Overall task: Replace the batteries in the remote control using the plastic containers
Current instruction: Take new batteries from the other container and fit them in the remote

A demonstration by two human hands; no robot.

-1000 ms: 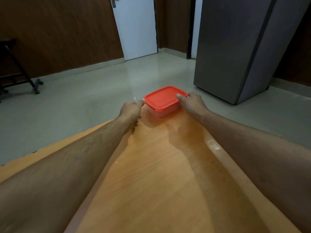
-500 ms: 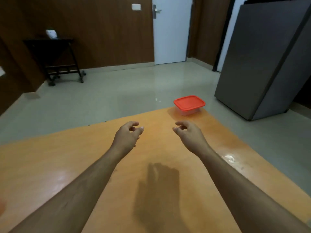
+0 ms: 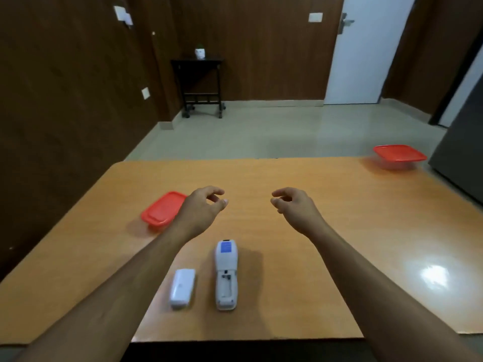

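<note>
— Brown panelled walls, a pale tiled floor, and an orange wooden table [image 3: 339, 231] in the middle of it. What's over on the left?

— A small black side table [image 3: 197, 84] against the far wall with a little white pot [image 3: 200, 53] on top. On the big table, toward its left side, there's a plastic container with a red lid [image 3: 162, 210], closed.

— And the hands?

— The left hand [image 3: 201, 209] hangs above the table just right of that container, partly in front of it from here. Fingers loosely curled, thumb near the fingertips, nothing in it. The right hand [image 3: 295, 205] mirrors it a little apart, also loosely curled and empty.

— Where's the remote?

— Nearer the person, between the two forearms. The white battery cover [image 3: 182, 288] lies on the left, and just beside it the remote control [image 3: 226, 274] lies face down, its battery bay open. I can't tell whether anything sits in the bay.

— Anything further right?

— A white door [image 3: 366, 53] in the back wall, a second red-lidded container [image 3: 399, 155] at the table's far right corner, and a grey cabinet [image 3: 465, 152] past it.
</note>
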